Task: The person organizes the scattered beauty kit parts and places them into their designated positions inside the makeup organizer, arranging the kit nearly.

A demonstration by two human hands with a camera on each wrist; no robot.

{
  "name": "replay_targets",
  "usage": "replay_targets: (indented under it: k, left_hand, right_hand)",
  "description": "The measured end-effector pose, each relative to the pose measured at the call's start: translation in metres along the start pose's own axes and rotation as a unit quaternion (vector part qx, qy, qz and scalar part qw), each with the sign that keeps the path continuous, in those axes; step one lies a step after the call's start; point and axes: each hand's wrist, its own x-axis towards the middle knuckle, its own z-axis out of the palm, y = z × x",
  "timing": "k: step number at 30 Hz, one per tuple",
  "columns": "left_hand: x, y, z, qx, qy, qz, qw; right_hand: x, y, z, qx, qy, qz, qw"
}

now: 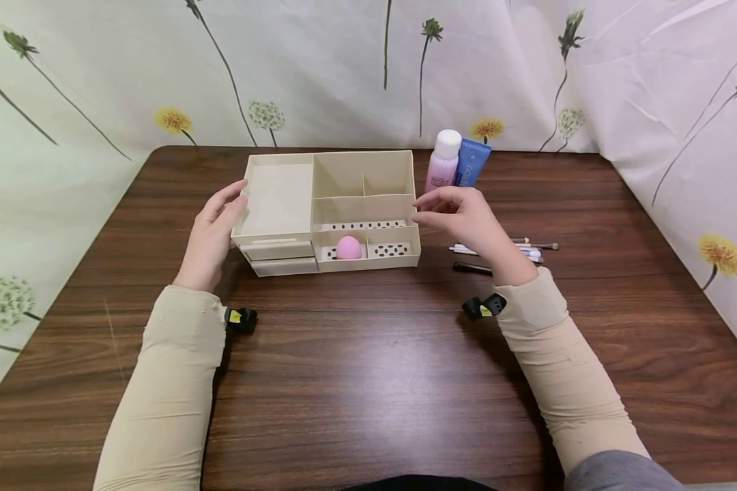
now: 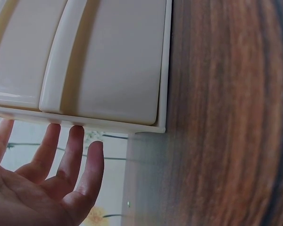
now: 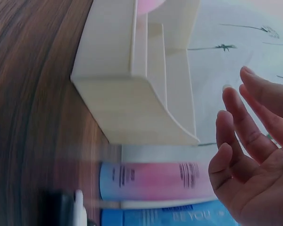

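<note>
A cream desktop organizer (image 1: pixel 279 198) with open compartments and two small drawers (image 2: pixel 118 56) stands toward the back of the table. Inside a front compartment sits a pink ball-shaped sponge (image 1: pixel 348 248). My left hand (image 1: pixel 209 235) rests on the organizer's left side, its fingertips (image 2: pixel 76 132) against the wall. By the right side hovers my right hand (image 1: pixel 467 218), fingers (image 3: pixel 247 122) loosely bent with nothing between them; the right wrist view shows them apart from the organizer.
Behind my right hand stand a pink bottle with a white cap (image 1: pixel 443 160) and a blue tube (image 1: pixel 471 162). Several thin brushes (image 1: pixel 528 252) and a black pen-like stick (image 1: pixel 471 268) lie under my right wrist. A flower-patterned cloth (image 1: pixel 344 68) hangs behind the table.
</note>
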Motion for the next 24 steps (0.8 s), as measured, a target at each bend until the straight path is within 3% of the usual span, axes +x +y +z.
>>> replay_targets:
  k: [14,24]
  left_hand:
    - [0.000,-0.001,0.000,-0.007,-0.002,0.004,1.0000]
    - [-0.001,0.000,0.000,-0.005,0.001,0.002,1.0000]
  right_hand:
    - [-0.019,0.011,-0.037,-0.024,-0.009,0.019,0.9995]
    - [-0.024,0.024,-0.052,-0.105,-0.062,0.042,0.9917]
